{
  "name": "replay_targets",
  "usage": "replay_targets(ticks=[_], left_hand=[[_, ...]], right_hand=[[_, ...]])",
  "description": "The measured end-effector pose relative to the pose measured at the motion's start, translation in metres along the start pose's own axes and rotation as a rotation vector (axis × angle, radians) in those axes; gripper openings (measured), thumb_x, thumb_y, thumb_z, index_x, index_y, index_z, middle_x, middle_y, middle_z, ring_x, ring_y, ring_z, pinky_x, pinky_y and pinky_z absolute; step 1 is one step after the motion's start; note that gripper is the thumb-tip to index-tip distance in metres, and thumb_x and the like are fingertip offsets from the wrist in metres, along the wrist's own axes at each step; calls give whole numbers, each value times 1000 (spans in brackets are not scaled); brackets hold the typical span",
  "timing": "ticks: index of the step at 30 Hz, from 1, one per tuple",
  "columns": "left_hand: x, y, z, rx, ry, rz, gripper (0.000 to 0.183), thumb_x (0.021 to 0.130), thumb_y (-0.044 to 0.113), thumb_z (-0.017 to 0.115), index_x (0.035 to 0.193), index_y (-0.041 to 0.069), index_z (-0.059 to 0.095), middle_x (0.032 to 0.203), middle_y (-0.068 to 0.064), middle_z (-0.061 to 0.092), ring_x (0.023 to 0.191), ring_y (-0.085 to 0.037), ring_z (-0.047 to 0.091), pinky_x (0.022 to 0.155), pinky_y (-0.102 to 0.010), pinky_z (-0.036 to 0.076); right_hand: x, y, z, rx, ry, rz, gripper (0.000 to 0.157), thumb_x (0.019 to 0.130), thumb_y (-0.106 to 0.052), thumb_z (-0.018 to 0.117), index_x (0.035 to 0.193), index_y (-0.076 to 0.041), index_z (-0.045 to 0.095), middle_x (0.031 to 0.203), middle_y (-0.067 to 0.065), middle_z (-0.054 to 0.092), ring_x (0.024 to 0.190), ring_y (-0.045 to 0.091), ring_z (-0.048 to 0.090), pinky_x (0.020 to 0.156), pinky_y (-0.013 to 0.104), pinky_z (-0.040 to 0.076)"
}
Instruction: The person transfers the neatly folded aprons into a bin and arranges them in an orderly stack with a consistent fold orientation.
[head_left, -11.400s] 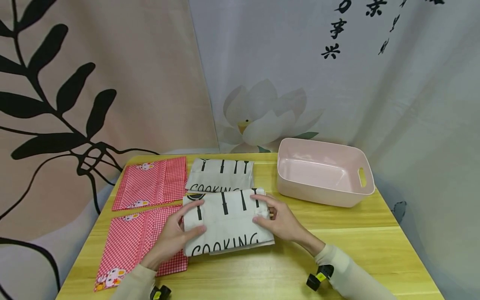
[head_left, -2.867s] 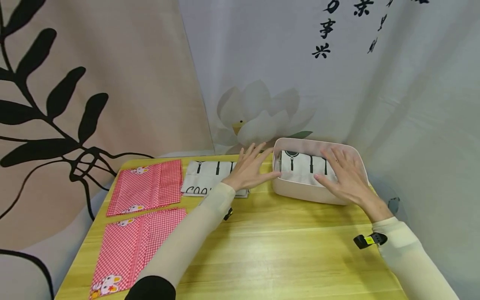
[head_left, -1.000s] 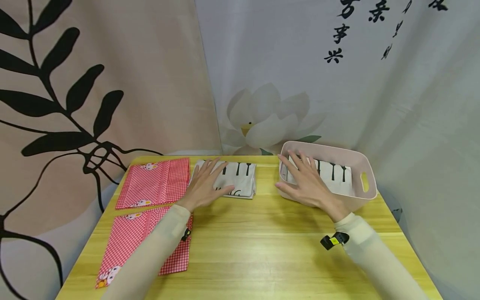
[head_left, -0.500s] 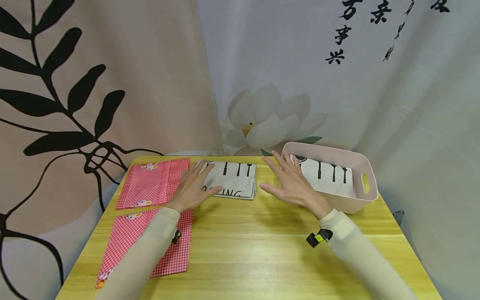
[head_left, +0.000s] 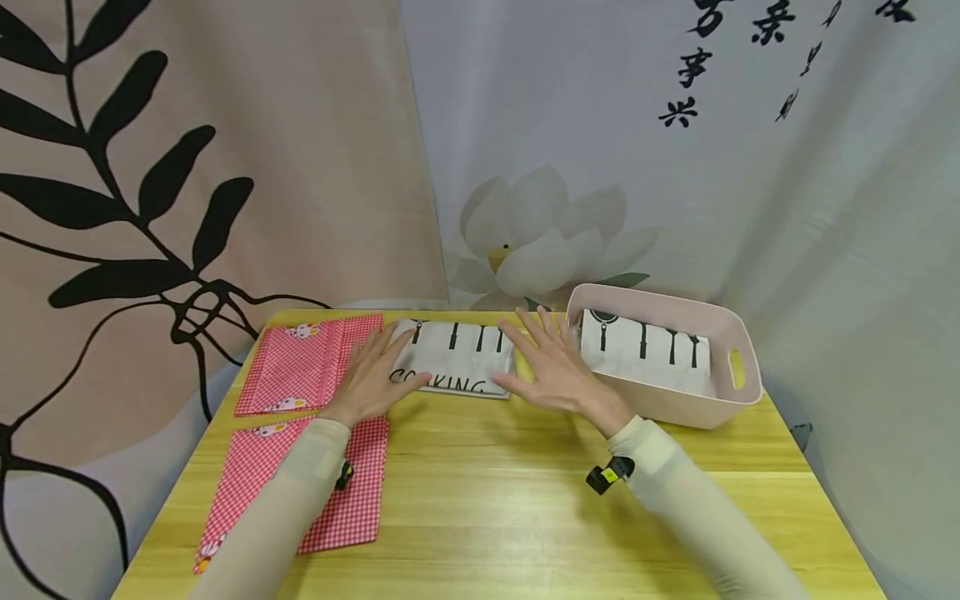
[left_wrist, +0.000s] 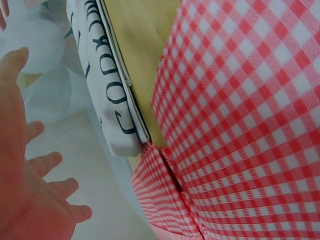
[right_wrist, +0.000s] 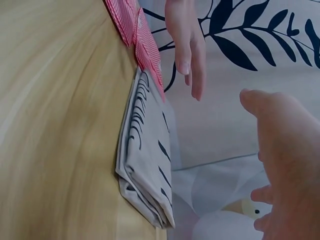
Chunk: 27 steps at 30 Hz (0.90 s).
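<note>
A folded white cloth (head_left: 456, 354) with black utensil prints and the word COOKING lies at the back middle of the table. My left hand (head_left: 372, 379) is over its left end, fingers spread and straight. At its right end is my right hand (head_left: 558, 371), also spread, holding nothing. Both wrist views show the hands raised above the folded cloth, apart from it: the left hand (left_wrist: 30, 180) and the right hand (right_wrist: 290, 160). Inside the pink bin (head_left: 667, 406) at the right lies a matching white cloth (head_left: 648, 357), flat on the bottom.
Two red-and-white checked cloths with rabbit prints lie folded at the left: one farther back (head_left: 292, 371), partly behind my left hand, and one nearer (head_left: 258, 467), partly under my left forearm. A printed curtain (head_left: 570, 125) hangs behind the table (head_left: 510, 500).
Earlier both hands held one white cloth at the table's middle; it now lies in the bin. Since then both hands have moved left from the bin to the other white cloth, the right following last.
</note>
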<state>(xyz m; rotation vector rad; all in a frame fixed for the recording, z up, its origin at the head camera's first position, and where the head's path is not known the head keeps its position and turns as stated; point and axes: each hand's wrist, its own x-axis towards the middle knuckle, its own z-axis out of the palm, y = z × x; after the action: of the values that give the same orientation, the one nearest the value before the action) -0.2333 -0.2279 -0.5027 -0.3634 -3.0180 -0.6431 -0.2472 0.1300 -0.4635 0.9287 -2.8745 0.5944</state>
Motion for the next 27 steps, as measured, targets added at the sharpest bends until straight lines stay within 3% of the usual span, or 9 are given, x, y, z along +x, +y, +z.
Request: replay_targets(ticks=[11,27], left_hand=[[8,-9,8,7,-3,-32,96,105,71,66,179,19,35,191,-17,16,177,-51,11,142,-75,12],[28,-17,23,-4,-46,-66,97,108,69,62,180,13,30,190,-23,13,176,-50,17,143,-71,15]], right_hand=[[14,-9,29,15,-44,-5,88,109,-71,57,181,-29,29,190,17,22,177,53,9,143,74,6],[26,3,71,92,-76,150,90,110,-72,53,182,-26,27,190,22,17,176,55,10,143,73,11]])
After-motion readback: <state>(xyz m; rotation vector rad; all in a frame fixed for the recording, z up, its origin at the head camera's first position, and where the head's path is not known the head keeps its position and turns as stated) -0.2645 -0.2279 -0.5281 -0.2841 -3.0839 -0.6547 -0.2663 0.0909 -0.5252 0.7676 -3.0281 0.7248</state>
